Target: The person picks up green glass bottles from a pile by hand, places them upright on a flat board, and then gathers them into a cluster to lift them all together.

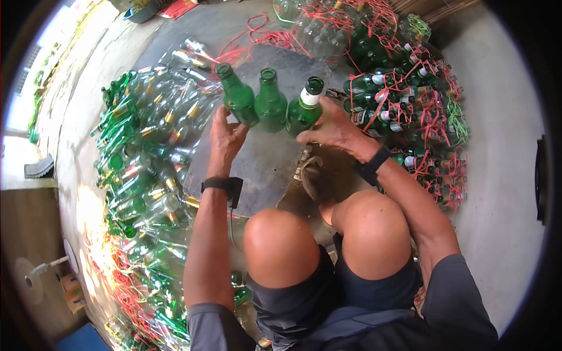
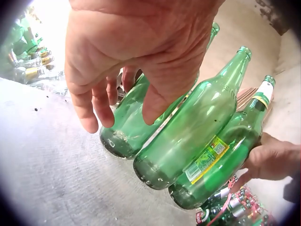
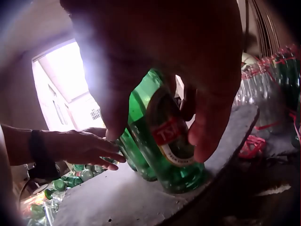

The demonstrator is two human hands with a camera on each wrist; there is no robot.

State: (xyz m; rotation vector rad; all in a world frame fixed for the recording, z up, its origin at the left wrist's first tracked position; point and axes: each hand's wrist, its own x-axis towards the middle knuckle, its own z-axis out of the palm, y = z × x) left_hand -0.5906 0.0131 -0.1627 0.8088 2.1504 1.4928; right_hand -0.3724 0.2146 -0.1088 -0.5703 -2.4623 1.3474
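Three green glass bottles stand in a row on a grey slab (image 1: 252, 175) in front of the knees. My left hand (image 1: 227, 137) holds the left bottle (image 1: 237, 96) low on its body, thumb on one side and fingers on the other. Between the hands is the middle bottle (image 1: 269, 105), its paper label (image 2: 207, 160) showing in the left wrist view. My right hand (image 1: 339, 128) grips the right bottle (image 1: 301, 114), which has a white neck band. In the right wrist view that bottle bears a red label (image 3: 169, 134), partly covered by dark fingers.
Loose green and clear bottles (image 1: 158, 117) lie heaped on the left. On the right are stacked green bottles (image 1: 398, 111) bound with red twine. Clear bottles (image 1: 322, 35) and a tangle of red twine (image 1: 275, 38) lie beyond the slab.
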